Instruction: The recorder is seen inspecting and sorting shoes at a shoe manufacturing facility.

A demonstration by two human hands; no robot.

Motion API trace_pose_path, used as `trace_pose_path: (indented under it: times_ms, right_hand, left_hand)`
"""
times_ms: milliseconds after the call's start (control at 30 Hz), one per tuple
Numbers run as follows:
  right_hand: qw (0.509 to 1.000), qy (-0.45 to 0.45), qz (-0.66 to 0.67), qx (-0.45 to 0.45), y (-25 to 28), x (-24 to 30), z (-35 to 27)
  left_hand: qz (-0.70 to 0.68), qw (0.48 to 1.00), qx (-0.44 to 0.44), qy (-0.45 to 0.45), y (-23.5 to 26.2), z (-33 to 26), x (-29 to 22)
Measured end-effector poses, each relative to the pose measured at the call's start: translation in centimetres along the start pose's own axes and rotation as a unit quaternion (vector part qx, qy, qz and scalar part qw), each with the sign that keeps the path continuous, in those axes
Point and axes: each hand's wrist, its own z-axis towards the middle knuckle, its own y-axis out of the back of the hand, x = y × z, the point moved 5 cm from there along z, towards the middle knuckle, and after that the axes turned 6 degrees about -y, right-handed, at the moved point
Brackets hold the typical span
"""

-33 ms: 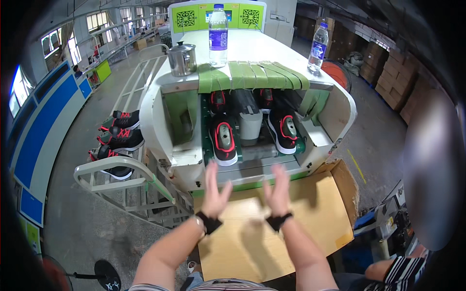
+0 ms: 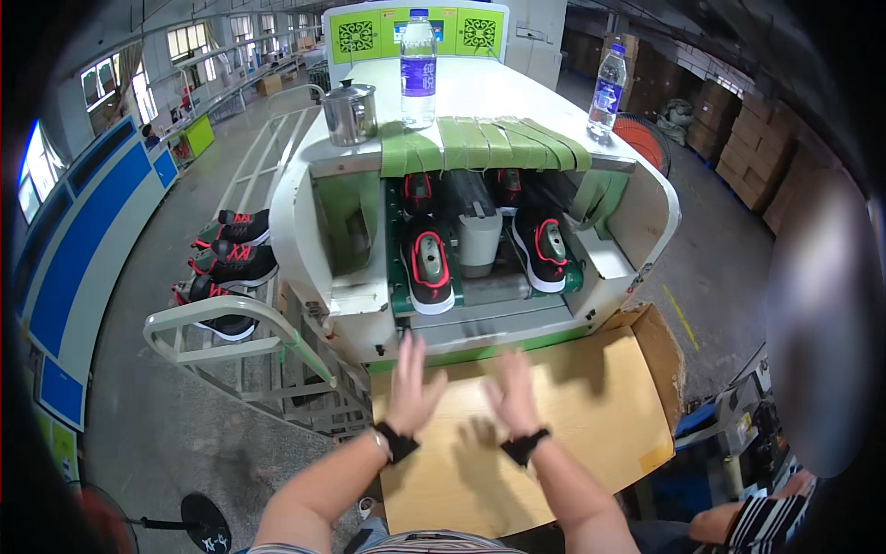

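Observation:
My left hand (image 2: pixel 413 386) hovers above a tan board with its fingers spread, holding nothing. My right hand (image 2: pixel 513 391) is beside it, likewise empty, with fingers apart and a little blurred. Both wrists wear black bands. Just beyond the hands is the mouth of a white machine (image 2: pixel 300 222). Two black sneakers with red trim and white soles, the left shoe (image 2: pixel 429 270) and the right shoe (image 2: pixel 541 249), rest toes inward on its green belts. Deeper in, another pair is partly hidden under a green strip curtain (image 2: pixel 484 146).
The tan board (image 2: pixel 554 443) lies below the machine mouth, beside a cardboard flap (image 2: pixel 660 355). Several similar sneakers (image 2: pixel 242 263) sit on a metal rack (image 2: pixel 268 323) at left. A steel pot (image 2: pixel 351 113) and two water bottles (image 2: pixel 418 83) stand on the machine. Another person's striped sleeve (image 2: pixel 771 526) shows lower right.
Both hands have drawn back toward me, away from the sneakers, and the right hand has also shifted slightly left. The sneakers have not visibly moved on the belts.

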Motion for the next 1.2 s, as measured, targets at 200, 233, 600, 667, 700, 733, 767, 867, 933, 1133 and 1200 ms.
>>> trace_pose_path:
  times_ms: [200, 233, 600, 667, 700, 733, 767, 867, 933, 1133, 1200]
  right_hand:
    - [0.895, 0.011, -0.093, 0.437, -5.5, 5.8, -22.4]
    - [0.895, -0.002, -0.099, 0.436, -5.9, 5.4, -23.7]
    - [0.896, -0.045, -0.134, 0.422, -6.9, 5.3, -25.2]
    - [0.910, -0.030, -0.133, 0.391, -7.4, 5.6, -25.4]
    - [0.911, -0.035, -0.128, 0.390, -7.1, 6.4, -24.9]
    - [0.912, -0.038, -0.125, 0.388, -6.7, 7.1, -24.0]
    - [0.898, -0.061, -0.103, 0.422, -6.9, 7.1, -23.1]
    - [0.909, -0.092, -0.015, 0.407, -6.3, 7.3, -19.0]
    - [0.964, -0.036, -0.079, 0.253, -4.8, 7.2, -15.4]
    - [0.964, -0.167, -0.151, 0.139, -3.4, 1.4, -7.5]
    - [0.964, -0.129, -0.200, 0.122, -3.5, -3.7, -10.2]
  left_hand:
    - [0.288, 0.889, 0.351, 0.056, -6.0, -24.0, 6.1]
    - [0.279, 0.892, 0.352, 0.052, -6.2, -24.1, 6.1]
    - [0.305, 0.853, 0.416, 0.077, -6.4, -23.4, 4.7]
    - [0.304, 0.856, 0.412, 0.072, -5.7, -23.2, 4.6]
    - [0.302, 0.861, 0.402, 0.076, -5.3, -23.3, 4.9]
    - [0.300, 0.867, 0.390, 0.080, -5.2, -23.3, 5.0]
    - [0.302, 0.864, 0.396, 0.081, -5.5, -23.1, 5.1]
    - [0.283, 0.858, 0.419, 0.090, -6.5, -22.7, 6.0]
    - [0.282, 0.856, 0.425, 0.087, -6.6, -22.3, 5.6]
    - [0.329, 0.835, 0.431, 0.089, -5.5, -23.1, 6.4]
    - [0.332, 0.822, 0.456, 0.075, -5.9, -21.4, 4.1]
